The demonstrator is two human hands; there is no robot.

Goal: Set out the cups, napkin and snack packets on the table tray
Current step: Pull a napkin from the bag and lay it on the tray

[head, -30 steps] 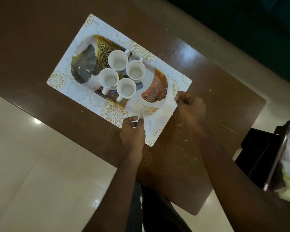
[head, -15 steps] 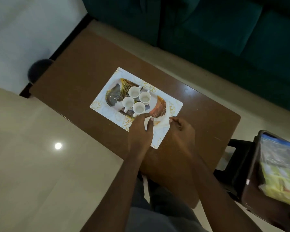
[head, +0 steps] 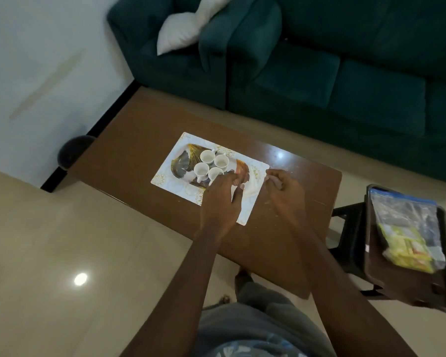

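Resting under both hands: napkin w/ cups beside.

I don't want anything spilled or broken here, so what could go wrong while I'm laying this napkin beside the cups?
1. The left hand sits right against the nearest of the four cups; a small slip could tip it into the others.
2. The napkin, pinched by the right hand, lies partly on the tray; tugging it could shift the tray.
3. The snack packets rest on a separate side tray off the table; reaching across may brush the cups.
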